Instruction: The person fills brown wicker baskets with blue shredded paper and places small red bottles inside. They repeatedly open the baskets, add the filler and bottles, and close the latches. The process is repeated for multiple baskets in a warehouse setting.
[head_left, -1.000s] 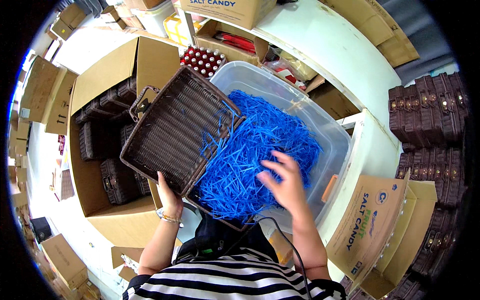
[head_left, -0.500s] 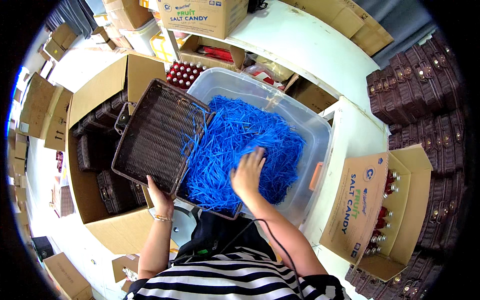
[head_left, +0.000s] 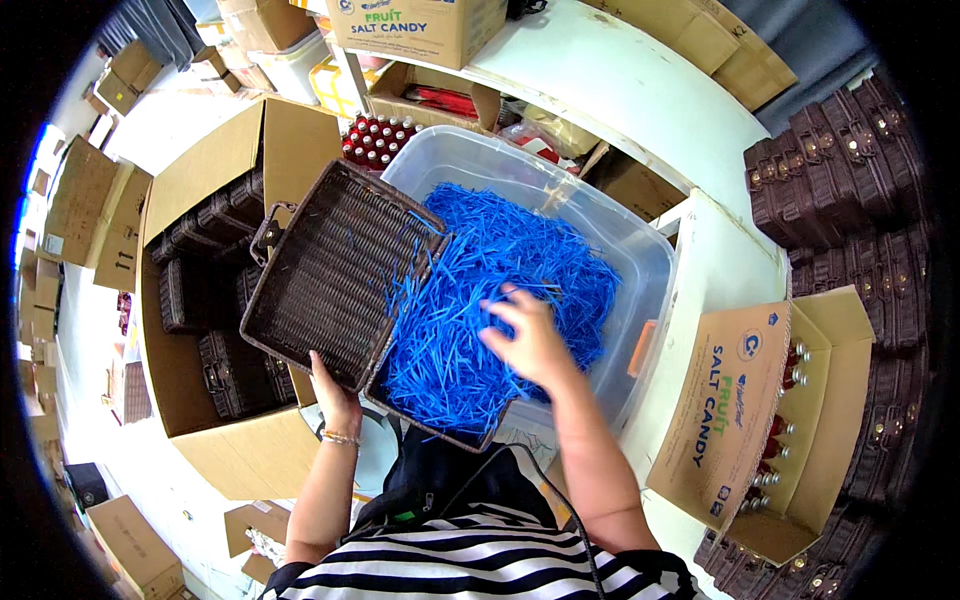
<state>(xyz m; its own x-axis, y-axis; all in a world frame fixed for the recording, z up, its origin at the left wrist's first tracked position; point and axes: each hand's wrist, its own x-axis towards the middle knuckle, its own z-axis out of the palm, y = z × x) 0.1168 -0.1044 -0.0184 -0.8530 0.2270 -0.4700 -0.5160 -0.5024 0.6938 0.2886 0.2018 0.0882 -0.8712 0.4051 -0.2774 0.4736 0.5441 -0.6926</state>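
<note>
A dark brown wicker case (head_left: pixel 330 265) lies opened out in front of me, tilted, with its lid side to the left. Its right half is heaped with blue shredded paper (head_left: pixel 450 340), some strands clinging along the hinge. My left hand (head_left: pixel 336 400) grips the case's near edge, thumb up on the lid side. Over the blue heap is my right hand (head_left: pixel 525 335), its fingers apart and slightly curled, holding nothing visible. Behind and under the case stands a clear plastic tub (head_left: pixel 655 290); more blue shred (head_left: pixel 570 250) fills it and merges with the heap.
To the left, a large open carton (head_left: pixel 225 455) holds several dark wicker cases (head_left: pixel 235 375). Red bottles with pale caps (head_left: pixel 375 140) stand behind the tub. At right are a carton of bottles (head_left: pixel 735 400) and stacked wicker cases (head_left: pixel 820 180). A white shelf (head_left: pixel 600 80) runs along the back.
My right hand has lifted a little and shifted right, its fingers spreading apart above the shred. The case has slid slightly right in view, still held by my left hand.
</note>
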